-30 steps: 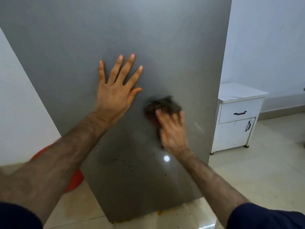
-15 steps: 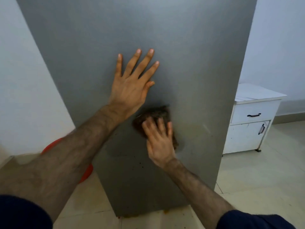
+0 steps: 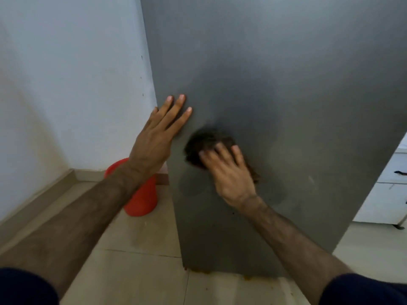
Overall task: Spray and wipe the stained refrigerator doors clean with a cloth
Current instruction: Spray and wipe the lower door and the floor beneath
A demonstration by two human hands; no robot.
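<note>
We see the grey refrigerator door (image 3: 286, 84) filling most of the head view, upright, its left edge running down the middle of the frame. We take the door as our landmark.

Left hand (image 3: 158, 137): flat against the door near its left edge, at mid height. Its fingers (image 3: 176, 113) are straight and only slightly spread, tips pointing up and to the right. It holds nothing.

Right hand (image 3: 229, 172): just right of and below the left hand, also on the door face. It presses a dark brown cloth (image 3: 207, 144) against the door. The cloth is bunched, and it shows above and to the left of the fingertips, with a small bit poking out at the right of the hand. The right fingers look extended and a little apart over the cloth, but they are blurred, so we cannot tell more about how they grip. The 2 hands are near each other, not touching.

On the door below the right hand we note faint darker patches, and 1 or 2 tiny dark specks. At the door's foot, on the tiled floor (image 3: 136, 260), there are small orange-yellow marks.

Left of the door, on the floor by the white wall (image 3: 66, 73), stands a red bucket (image 3: 143, 197), partly hidden by the left forearm. Right of the door, a white cabinet (image 3: 383, 201) with dark handles shows at the frame edge.

Dark blue sleeves sit at both lower corners.
</note>
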